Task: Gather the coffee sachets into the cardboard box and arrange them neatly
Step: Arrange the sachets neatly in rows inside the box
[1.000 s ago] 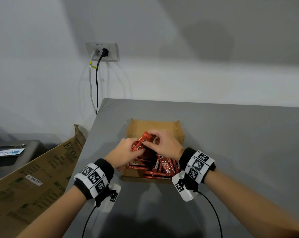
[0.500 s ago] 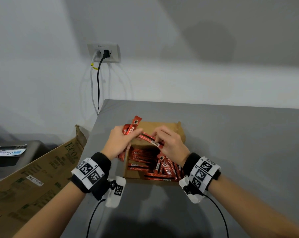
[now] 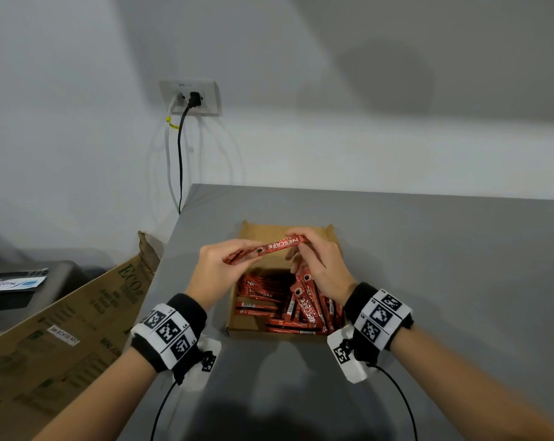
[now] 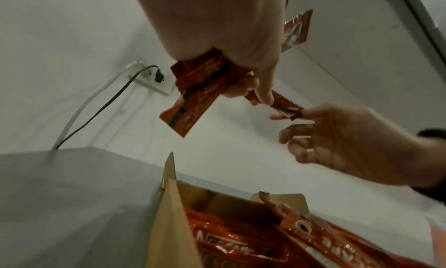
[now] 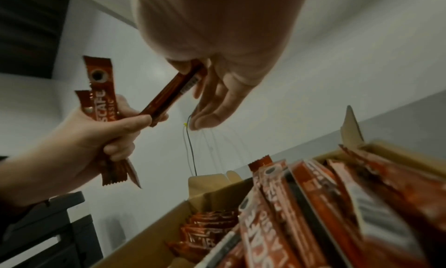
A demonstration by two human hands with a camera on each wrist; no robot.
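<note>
An open cardboard box [image 3: 247, 324] sits on the grey table [image 3: 444, 281], holding several red coffee sachets [image 3: 304, 308] that lie jumbled, some flat on the left and some leaning on the right. Above the box my left hand [image 3: 220, 265] grips a small bundle of sachets [image 5: 102, 102] in its curled fingers. One more sachet [image 3: 280, 245] spans level between both hands. My right hand [image 3: 320, 261] pinches its right end with thumb and finger. The same sachet [image 4: 283, 105] shows in the left wrist view, running from my left hand [image 4: 243, 73] to my right hand [image 4: 337, 144].
A large flattened cardboard carton [image 3: 62, 332] leans beside the table's left edge. A wall socket [image 3: 191, 97] with a black and a white cable hanging down is behind the table's far left corner. A dark cabinet [image 3: 24, 300] stands at the far left.
Both hands rose out of the box. The left hand came up with a bundle of sachets, and one sachet now stretches level between the two hands above the box.
</note>
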